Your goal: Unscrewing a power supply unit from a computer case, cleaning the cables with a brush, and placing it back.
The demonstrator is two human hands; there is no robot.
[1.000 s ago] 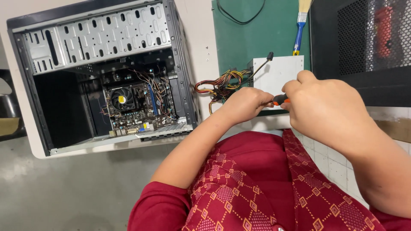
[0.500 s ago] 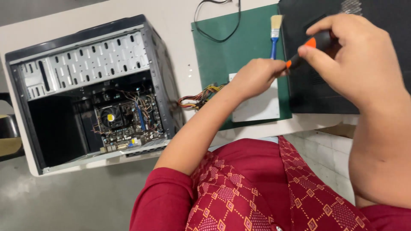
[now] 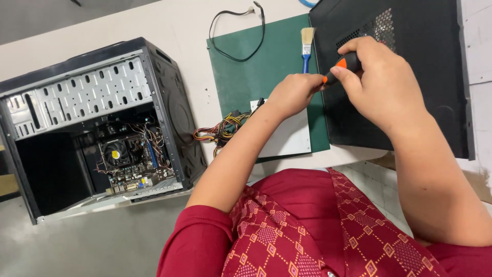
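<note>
Far left, the open computer case [image 3: 97, 128] lies on the table [image 3: 169, 31], holding a motherboard with fan and loose wiring, its near bay dark. At centre, on the green mat [image 3: 246, 66], the left hand [image 3: 292, 92] rests closed on the grey power supply [image 3: 287, 136], its wire bundle trailing left. Since a second ago the right hand [image 3: 379, 77] has lifted, its grip closed round the orange-and-black screwdriver [image 3: 341, 66] over the black side panel [image 3: 410, 31], suggesting the screw is out.
</note>
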